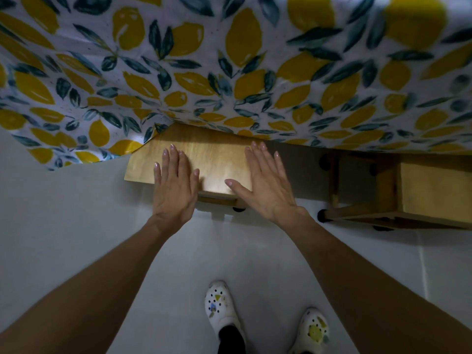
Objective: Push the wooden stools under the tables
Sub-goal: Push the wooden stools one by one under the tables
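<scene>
Both hands lie flat and spread wide on the seat of a wooden stool (pixel 196 159), gripping nothing: the left hand (pixel 176 185) on the seat's near left part, the right hand (pixel 263 185) at its near right edge, with its heel hanging past the seat. The stool stands on the pale floor (pixel 63 226) with its far part already under the hanging lemon-print tablecloth (pixel 229 60) that covers the surface; the near part of the seat is not yet under.

With flat palms and no grasp, the hands could slide across the smooth seat instead of moving it, or an uneven push could turn the stool askew. The cloth's loose hem touches the seat's far left corner and may bunch or get dragged inward. What lies beneath the cloth is hidden, so a table leg could stop the stool.

Just to the right, a second wooden stool (pixel 408 190) sits partly under the same cloth, near enough that a skewed push might knock it. The person's white clogs (pixel 222 305) stand well back.
</scene>
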`<state>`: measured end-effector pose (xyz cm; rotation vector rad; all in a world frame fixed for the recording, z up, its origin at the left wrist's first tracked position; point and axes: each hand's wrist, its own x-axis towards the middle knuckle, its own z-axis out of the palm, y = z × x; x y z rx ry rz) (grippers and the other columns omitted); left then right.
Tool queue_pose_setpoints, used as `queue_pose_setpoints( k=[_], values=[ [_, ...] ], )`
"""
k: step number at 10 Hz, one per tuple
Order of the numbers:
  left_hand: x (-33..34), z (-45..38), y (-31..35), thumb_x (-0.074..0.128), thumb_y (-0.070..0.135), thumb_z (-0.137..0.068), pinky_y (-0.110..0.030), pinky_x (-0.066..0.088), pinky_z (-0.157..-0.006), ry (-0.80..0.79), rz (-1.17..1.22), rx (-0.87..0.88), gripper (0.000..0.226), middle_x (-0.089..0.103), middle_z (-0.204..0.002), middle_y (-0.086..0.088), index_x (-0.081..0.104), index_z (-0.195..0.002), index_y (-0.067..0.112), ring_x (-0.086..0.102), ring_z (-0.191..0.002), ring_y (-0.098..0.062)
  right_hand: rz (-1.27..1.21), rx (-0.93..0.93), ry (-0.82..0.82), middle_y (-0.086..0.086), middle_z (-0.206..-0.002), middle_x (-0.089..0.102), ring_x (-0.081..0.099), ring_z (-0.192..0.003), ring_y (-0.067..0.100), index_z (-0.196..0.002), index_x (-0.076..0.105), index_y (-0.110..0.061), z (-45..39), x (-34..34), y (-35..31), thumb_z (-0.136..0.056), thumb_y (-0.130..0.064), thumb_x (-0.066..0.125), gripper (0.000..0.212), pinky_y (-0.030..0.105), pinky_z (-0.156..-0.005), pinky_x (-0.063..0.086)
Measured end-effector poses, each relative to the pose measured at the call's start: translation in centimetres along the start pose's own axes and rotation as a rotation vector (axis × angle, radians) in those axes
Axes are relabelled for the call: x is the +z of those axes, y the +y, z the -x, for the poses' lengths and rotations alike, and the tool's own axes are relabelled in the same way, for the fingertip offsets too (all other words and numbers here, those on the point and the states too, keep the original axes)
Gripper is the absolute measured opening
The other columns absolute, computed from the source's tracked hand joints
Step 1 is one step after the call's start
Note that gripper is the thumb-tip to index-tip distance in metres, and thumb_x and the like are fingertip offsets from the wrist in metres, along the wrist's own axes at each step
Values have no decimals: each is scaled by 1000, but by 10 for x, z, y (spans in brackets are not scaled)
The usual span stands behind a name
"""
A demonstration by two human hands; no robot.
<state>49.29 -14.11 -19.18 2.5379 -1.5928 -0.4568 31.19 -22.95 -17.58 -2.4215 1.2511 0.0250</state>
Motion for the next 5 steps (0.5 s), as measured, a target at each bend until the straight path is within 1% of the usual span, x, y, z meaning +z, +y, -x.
queue_pose_setpoints(
  k=[1, 2, 3, 4, 5],
  values=[
    [-13, 8, 45, 12, 43, -99, -47, -7, -117, -28, -73, 38, 62, -3, -160, -14, 10, -150, 6, -8, -147, -26, -11, 47, 1, 5, -163, 2, -7, -149, 16, -154, 9, -13, 24, -35, 22, -92, -68, 29, 85, 40, -121, -9],
    [-32, 21, 102, 14, 48, -98, -50, -10, -118, -70, -137, 59, 66, -10, -159, -12, 10, -151, 10, -16, -146, -25, 2, 88, 12, 3, -163, 5, -4, -149, 15, -155, 8, -14, 54, -82, 49, -93, -67, 29, 84, 38, -120, -10],
    [-65, 41, 172, 2, 56, -92, -50, -13, -116, -69, -112, 103, 74, -14, -159, -11, 9, -151, 12, -19, -145, -25, 15, 140, 23, 4, -163, 8, -1, -150, 16, -154, 9, -15, 92, -142, 76, -94, -66, 30, 82, 38, -120, -10],
    [-112, 57, 246, -3, 58, -86, -50, -14, -115, -65, -90, 154, 81, -13, -159, -10, 6, -151, 12, -18, -146, -25, 53, 188, 49, 3, -163, 11, 2, -150, 18, -154, 11, -15, 129, -216, 100, -93, -66, 29, 81, 40, -121, -5],
    [-172, 75, 314, -2, 60, -86, -49, -14, -116, -21, -44, 188, 82, -11, -160, -8, 8, -151, 12, -18, -146, -23, 101, 229, 82, 1, -163, 4, -3, -150, 16, -155, 8, -16, 163, -297, 117, -92, -68, 25, 83, 39, -121, -7]
  ],
)
